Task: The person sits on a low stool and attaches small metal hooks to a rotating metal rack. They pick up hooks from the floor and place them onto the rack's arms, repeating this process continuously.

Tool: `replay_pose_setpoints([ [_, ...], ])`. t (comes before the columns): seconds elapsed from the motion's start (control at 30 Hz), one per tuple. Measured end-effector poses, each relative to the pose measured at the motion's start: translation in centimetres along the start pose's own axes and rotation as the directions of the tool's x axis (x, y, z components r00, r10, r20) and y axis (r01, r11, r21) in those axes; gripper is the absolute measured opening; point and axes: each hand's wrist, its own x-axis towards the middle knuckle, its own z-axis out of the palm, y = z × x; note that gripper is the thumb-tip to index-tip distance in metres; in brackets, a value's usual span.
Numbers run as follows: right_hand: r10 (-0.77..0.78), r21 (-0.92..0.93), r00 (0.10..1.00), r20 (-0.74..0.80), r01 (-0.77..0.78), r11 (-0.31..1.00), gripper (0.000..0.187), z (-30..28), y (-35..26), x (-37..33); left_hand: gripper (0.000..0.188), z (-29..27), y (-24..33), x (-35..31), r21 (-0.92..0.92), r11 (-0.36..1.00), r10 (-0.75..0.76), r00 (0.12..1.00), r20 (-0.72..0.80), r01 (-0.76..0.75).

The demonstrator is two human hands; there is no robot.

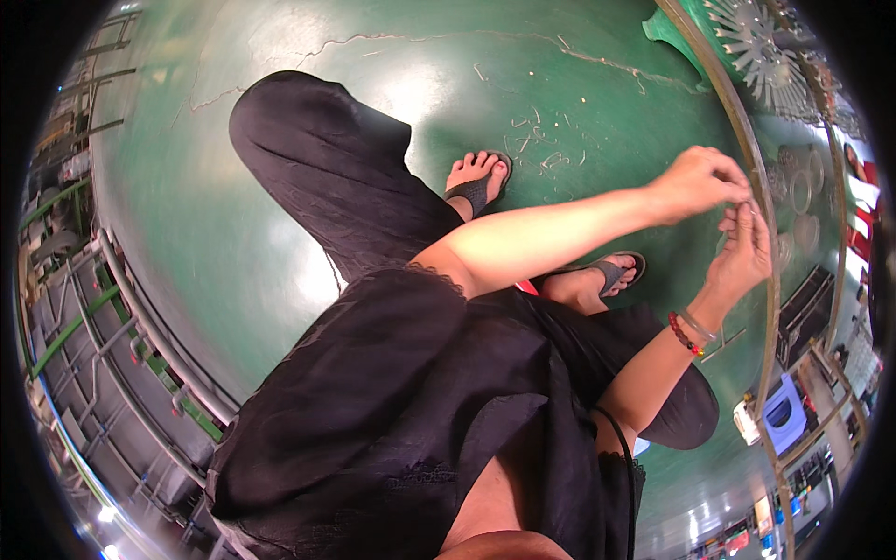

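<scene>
My left hand (698, 183) is stretched out to the right, its thumb and fingers pinched together. Just below it, my right hand (741, 250) is raised with its fingertips bent in, almost meeting those of the left. Whatever lies between the fingertips is too small to make out. Both hands are close beside a long metal bar (758, 177), which appears curved in this view. On my right wrist are a red bead bracelet (685, 336) and a bangle (698, 327). Beyond the bar, round wire rings (801, 191) show near the fingers.
Thin pale scraps (546, 154) litter the cracked green floor (308, 168) by my sandalled feet. A spiky metal wheel-like piece (758, 56) and a green part (677, 42) stand at the upper right. Lower right is a blue plastic stool (784, 415). Metal tube framing (159, 331) runs along the left.
</scene>
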Motion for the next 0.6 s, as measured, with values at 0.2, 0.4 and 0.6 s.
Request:
replay_pose_setpoints([
  [0.2,0.066,-0.447,0.996,-0.063,-0.087,0.89,0.023,-3.9,4.1,-2.1,0.02,-6.0,-5.9,-5.6,0.683,0.699,-0.406,0.904,0.132,0.214],
  [0.4,0.109,-0.31,0.989,-0.104,-0.136,0.941,0.022,-3.9,4.1,-1.2,0.02,-12.1,-15.3,-11.1,0.857,0.407,-0.506,0.859,-0.076,0.315],
  [0.6,0.101,-0.402,0.995,-0.019,-0.1,0.91,0.018,-2.3,5.0,-1.0,0.019,-11.7,-15.4,-10.1,0.883,0.385,-0.482,0.875,-0.057,0.269],
])
